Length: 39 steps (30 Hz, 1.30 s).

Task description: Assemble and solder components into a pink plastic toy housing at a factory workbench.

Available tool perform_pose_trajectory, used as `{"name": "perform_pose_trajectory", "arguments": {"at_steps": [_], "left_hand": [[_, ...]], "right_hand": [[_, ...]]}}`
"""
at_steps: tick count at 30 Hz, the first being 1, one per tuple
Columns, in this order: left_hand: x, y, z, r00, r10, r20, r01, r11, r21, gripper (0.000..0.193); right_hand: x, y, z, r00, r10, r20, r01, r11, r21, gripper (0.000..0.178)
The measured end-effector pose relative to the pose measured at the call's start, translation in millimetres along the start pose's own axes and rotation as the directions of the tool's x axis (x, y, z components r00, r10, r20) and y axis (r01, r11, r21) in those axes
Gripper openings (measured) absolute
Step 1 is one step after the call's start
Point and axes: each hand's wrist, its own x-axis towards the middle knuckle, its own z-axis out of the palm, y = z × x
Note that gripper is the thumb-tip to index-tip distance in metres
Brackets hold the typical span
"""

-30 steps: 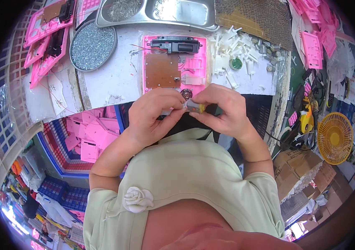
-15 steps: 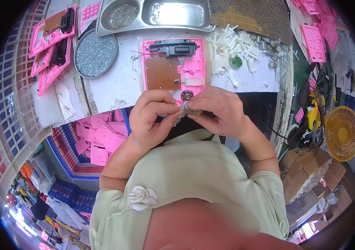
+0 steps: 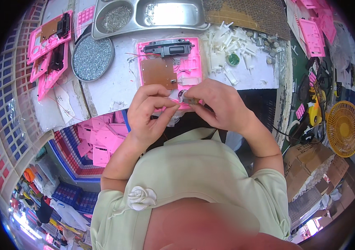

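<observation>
Close to the near edge of the white desk, the right hand is pinching a small grey metal part between thumb and fingers, leaving almost no gap. The left hand is resting half-curled near it, thumb and forefinger nearly meeting; whether they are gripping anything, I cannot tell. The metal part is showing against the near end of an open pink casing, and both hands are partly hiding that end. Inside the casing, a brown board is lying below a long black module. White plastic pieces are crowding its right side, a green disc sitting among them. A round dish of small metal bits is standing to the left, a steel tray is lying beyond, and pink panels are filling a crate below.
</observation>
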Motion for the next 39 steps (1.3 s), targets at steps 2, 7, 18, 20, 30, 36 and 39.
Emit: {"name": "perform_pose_trajectory", "arguments": {"at_steps": [2, 7, 18, 20, 30, 36, 39], "left_hand": [[4, -5, -5, 0.999, 0.022, -0.041, -0.020, 0.999, 0.039, 0.022], [33, -18, -15, 0.997, -0.034, -0.075, 0.053, 0.962, 0.267, 0.022], [66, -26, 1, 0.986, 0.121, 0.115, -0.163, 0.853, 0.496, 0.016], [62, -20, 11, 0.971, 0.118, 0.207, -0.209, 0.839, 0.502, 0.016], [66, -22, 32, 0.949, 0.119, 0.293, -0.276, 0.764, 0.583, 0.013], [33, -28, -6, 0.977, 0.145, 0.160, -0.203, 0.865, 0.458, 0.022], [29, -29, -7, 0.983, 0.123, 0.139, -0.173, 0.880, 0.442, 0.023]], "right_hand": [[-2, 6, -1, 1.000, 0.015, -0.021, -0.015, 1.000, -0.011, 0.038], [-4, 21, -33, 0.988, 0.132, -0.075, -0.145, 0.968, -0.207, 0.038], [20, 48, -21, 0.939, 0.284, -0.193, -0.284, 0.958, 0.032, 0.027], [19, 51, -22, 0.913, 0.333, -0.234, -0.316, 0.943, 0.106, 0.027], [7, 54, -25, 0.892, 0.360, -0.274, -0.343, 0.933, 0.110, 0.027], [17, 49, -11, 0.949, 0.278, -0.149, -0.291, 0.954, -0.074, 0.027], [21, 49, -7, 0.955, 0.265, -0.132, -0.284, 0.946, -0.158, 0.026]]}}
